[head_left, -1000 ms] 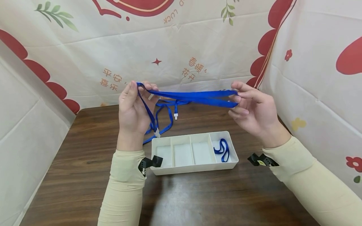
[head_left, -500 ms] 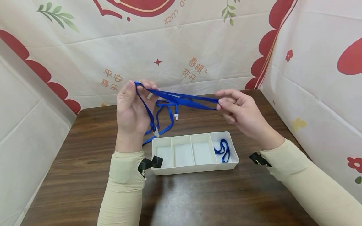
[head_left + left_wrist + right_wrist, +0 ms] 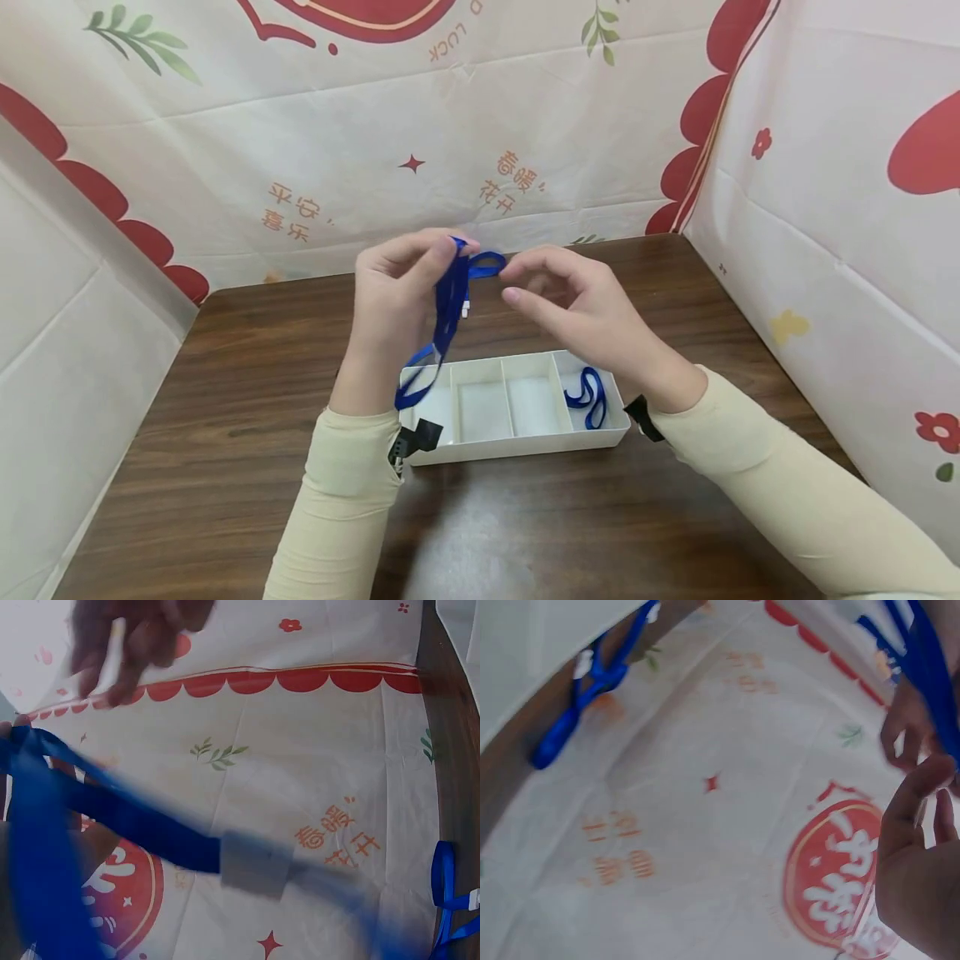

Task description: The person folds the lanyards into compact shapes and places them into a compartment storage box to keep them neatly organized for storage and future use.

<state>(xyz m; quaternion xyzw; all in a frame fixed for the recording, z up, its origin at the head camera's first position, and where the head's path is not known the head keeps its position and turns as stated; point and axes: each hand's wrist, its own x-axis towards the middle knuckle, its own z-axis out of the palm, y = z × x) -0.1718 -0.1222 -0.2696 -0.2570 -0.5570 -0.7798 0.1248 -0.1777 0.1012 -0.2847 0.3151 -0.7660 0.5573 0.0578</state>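
Observation:
My left hand (image 3: 401, 292) pinches a blue lanyard (image 3: 451, 304) between thumb and fingers, and its folded strands hang down past the tray's left end. In the left wrist view the same lanyard shows a pale plastic buckle (image 3: 255, 864), blurred by motion. To its right, my right hand (image 3: 585, 308) has thumb and fingers curved and apart, with nothing between them in the head view. A second blue lanyard (image 3: 592, 398) lies coiled in the rightmost compartment of the white divided tray (image 3: 517, 451).
Behind the hands, more blue lanyard (image 3: 487, 265) lies on the wooden table (image 3: 225, 417), with a white clip (image 3: 465, 309) showing. Its other part is hidden by the left hand. Printed cloth (image 3: 360, 125) stands along the back and sides.
Previously stretched between both hands, the lanyard now hangs folded from the left hand. The right hand moved left and released its end; the left hand turned and shifted right.

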